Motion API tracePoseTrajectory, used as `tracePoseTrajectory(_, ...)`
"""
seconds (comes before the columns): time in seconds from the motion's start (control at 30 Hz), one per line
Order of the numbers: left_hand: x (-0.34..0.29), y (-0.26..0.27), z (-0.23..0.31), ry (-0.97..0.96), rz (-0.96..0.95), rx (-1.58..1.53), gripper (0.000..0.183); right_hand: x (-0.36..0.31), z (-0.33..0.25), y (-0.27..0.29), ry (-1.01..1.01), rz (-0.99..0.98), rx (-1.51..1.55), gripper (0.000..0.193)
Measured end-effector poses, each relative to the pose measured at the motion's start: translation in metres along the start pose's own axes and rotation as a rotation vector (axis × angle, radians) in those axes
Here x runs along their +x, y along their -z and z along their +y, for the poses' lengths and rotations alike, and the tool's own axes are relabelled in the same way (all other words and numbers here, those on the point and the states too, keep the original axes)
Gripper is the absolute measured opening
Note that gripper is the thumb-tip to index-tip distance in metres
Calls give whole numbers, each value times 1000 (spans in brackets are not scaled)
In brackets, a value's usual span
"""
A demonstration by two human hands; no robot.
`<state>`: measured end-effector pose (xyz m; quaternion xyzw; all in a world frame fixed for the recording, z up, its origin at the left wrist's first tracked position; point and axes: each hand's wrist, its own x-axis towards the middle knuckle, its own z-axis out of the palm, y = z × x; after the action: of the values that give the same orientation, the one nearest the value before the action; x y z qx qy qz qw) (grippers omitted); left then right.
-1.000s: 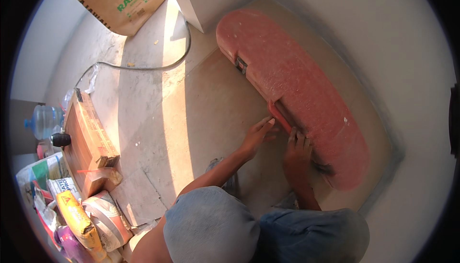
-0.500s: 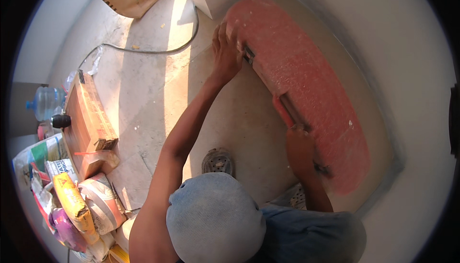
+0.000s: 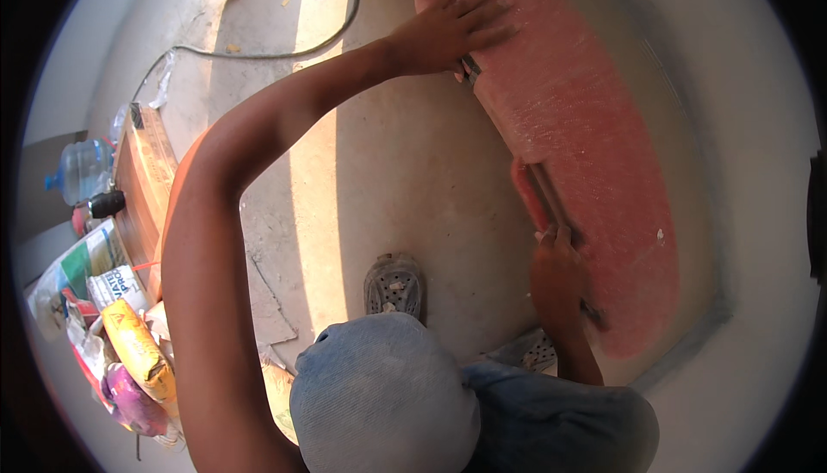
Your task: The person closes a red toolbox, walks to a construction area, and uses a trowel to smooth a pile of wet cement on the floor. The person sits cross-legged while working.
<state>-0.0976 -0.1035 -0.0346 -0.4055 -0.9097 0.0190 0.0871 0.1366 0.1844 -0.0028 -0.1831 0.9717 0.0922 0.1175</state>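
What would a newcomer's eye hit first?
The big red case on the right, with the left hand at its far end and the right hand by its handle. Next, the bright sunlight strip left of centre, then the yellow bag at lower left.

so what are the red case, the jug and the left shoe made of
Red case: probably moulded plastic, dull and dusty, with smoothly rounded ends. Jug: likely clear plastic, glossy, bluish and see-through. Left shoe: perhaps rubber or foam, matte, pierced with holes; which one isn't clear.
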Motion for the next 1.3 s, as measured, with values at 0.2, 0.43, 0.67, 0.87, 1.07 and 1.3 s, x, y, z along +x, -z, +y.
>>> tracePoseTrajectory(0.2, -7, -20, -14, -74, 137, -49, 103, 1, 6, -12, 92, 117, 74, 27)
tracePoseTrajectory(0.43, -5, -19, -19, -36, -152, -70, 92, 3, 4, -7, 96, 130, 25, 24)
tracePoseTrajectory(0.67, -7, 12, -22, 4, -156, -25, 97, -11, 5, -2, -50, 192, 261, 11)
tracePoseTrajectory(0.87, -2, -6, -5, -25, 78, -78, 101, -109, 59, -11, -68, 699, 420, 32)
tracePoseTrajectory(1.07, -2, -14, 0, 23, 133, -72, 104, -169, 73, -49, -457, 449, 373, 58)
tracePoseTrajectory(1.3, 0, -14, -1, 1, 196, -16, 100, -150, 62, -90, -537, 560, 80, 65)
